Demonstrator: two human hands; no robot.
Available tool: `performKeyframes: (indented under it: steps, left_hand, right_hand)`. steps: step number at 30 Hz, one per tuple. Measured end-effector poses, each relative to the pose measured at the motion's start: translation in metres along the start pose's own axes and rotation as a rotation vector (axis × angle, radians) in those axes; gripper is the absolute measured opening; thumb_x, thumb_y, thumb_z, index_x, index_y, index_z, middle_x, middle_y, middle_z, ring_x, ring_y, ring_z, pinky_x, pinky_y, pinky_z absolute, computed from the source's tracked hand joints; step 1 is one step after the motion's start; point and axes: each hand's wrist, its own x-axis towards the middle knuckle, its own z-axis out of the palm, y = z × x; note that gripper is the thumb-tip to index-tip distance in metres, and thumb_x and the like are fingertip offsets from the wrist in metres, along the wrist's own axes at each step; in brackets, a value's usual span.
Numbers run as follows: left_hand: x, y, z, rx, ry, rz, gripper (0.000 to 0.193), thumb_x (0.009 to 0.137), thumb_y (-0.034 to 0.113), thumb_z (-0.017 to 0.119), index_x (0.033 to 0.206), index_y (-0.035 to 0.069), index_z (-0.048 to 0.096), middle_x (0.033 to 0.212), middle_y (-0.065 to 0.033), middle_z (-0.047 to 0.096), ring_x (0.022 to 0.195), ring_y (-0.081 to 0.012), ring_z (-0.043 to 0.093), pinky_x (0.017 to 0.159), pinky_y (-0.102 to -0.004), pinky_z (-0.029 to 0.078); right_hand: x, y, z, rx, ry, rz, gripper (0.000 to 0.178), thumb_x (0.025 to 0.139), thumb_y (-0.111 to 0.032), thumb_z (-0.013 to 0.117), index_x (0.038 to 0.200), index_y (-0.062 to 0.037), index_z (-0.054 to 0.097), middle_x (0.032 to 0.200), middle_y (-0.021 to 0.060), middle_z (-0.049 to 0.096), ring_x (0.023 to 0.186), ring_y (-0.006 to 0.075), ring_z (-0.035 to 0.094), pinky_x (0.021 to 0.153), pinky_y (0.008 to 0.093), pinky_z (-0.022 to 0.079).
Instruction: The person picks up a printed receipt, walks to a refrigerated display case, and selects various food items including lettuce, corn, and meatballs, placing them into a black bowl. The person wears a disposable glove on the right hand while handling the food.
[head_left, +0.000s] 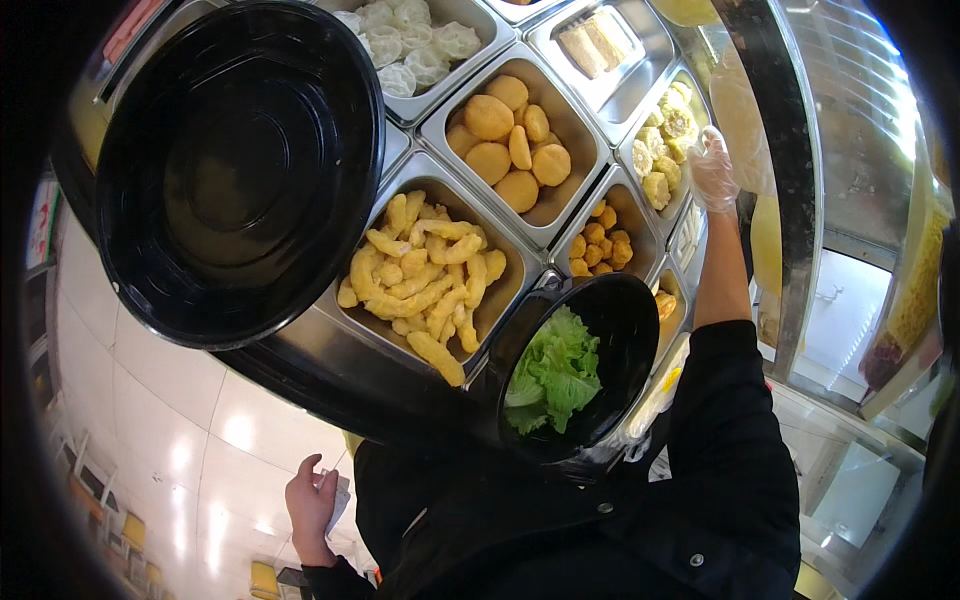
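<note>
My right hand (714, 175), in a clear plastic glove, reaches to the edge of a steel pan of corn-cob pieces (660, 165). Its fingers look curled in, and what they may grip is hidden. Low on the left, my bare left hand (314, 503) is closed around a small grey-white flat thing (341, 500), mostly covered by the fingers. In front of my body, a black bowl (628, 350) holds green lettuce leaves (556, 372); neither hand touches it.
A big black round basin (235, 170) overhangs the pans at the left. Steel pans hold yellow battered strips (425, 275), golden balls (520, 145), small brown balls (600, 243), pale ruffled pieces (420, 50) and beige blocks (597, 45). A glass-fronted case (800, 150) stands at the right.
</note>
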Motion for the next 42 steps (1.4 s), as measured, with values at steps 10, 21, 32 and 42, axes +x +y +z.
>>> performKeyframes:
  steps: [10,21,32,42]
  left_hand:
    - [0.005,0.006,0.005,-0.077,-0.021,-0.048,0.042,0.078,0.021,0.07,0.116,0.006,0.061,0.081,-0.0143,0.067,0.075,-0.0299,0.066,0.07,-0.037,0.05]
    - [0.014,0.029,-0.001,-0.019,-0.021,-0.017,0.04,0.079,0.018,0.069,0.116,0.005,0.061,0.087,-0.0169,0.069,0.082,-0.0315,0.067,0.077,-0.0374,0.05]
    - [0.018,0.032,0.0,-0.036,-0.022,-0.027,0.039,0.079,0.018,0.069,0.115,0.005,0.061,0.087,-0.0158,0.069,0.083,-0.0328,0.067,0.079,-0.0376,0.05]
    - [0.024,0.035,-0.001,-0.016,-0.034,-0.023,0.038,0.079,0.017,0.069,0.115,0.004,0.061,0.088,-0.0157,0.07,0.084,-0.0324,0.067,0.079,-0.0368,0.05]
  right_hand:
    - [0.043,-0.05,-0.02,0.334,0.217,-0.162,0.03,0.07,-0.013,0.07,0.097,-0.0013,0.064,0.086,0.0145,0.064,0.08,0.0316,0.06,0.077,0.0381,0.048]
    - [0.024,-0.069,-0.051,0.077,0.197,-0.056,0.036,0.08,-0.024,0.069,0.106,-0.0004,0.063,0.096,0.0163,0.065,0.084,0.0282,0.062,0.077,0.0345,0.049]
    - [0.015,-0.027,-0.052,0.872,-0.072,0.189,0.039,0.08,-0.018,0.07,0.114,-0.001,0.06,0.101,0.0121,0.064,0.083,0.0202,0.061,0.07,0.03,0.049]
    - [0.0,-0.051,-0.069,1.033,-0.009,0.422,0.035,0.08,-0.013,0.069,0.112,-0.0026,0.061,0.098,0.0081,0.064,0.077,0.0153,0.061,0.06,0.0272,0.049]
